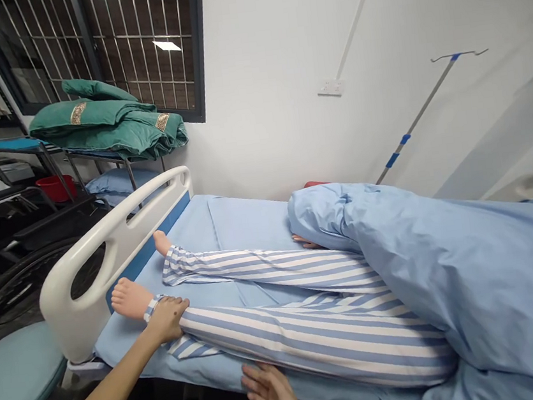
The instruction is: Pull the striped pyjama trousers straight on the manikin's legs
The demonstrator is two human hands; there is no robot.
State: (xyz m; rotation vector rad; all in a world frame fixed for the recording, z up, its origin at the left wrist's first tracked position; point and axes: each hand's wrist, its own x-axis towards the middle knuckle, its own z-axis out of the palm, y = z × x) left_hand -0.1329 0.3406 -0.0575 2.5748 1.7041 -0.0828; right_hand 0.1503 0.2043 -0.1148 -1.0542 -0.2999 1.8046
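A figure that looks like a nursing manikin lies on the bed, its legs in blue-and-white striped pyjama trousers [281,327]. My left hand [168,319] is wrapped over the near lower leg just above the ankle, with the bare near foot [132,297] beyond it. The far foot [161,243] rests close to the footboard. Beside the near knee, at the mattress edge, my right hand [273,392] is open, fingers apart and palm turned up; it holds nothing. A light blue quilt [446,256] covers the upper body, and the manikin's fingers [306,242] show from under its edge.
A white footboard [64,281] closes the bed's left end. Past it stand a wheelchair [22,253], a teal stool seat [18,382] and folded green quilts [108,125] on a rack. An IV pole [418,118] rises behind the bed near the wall.
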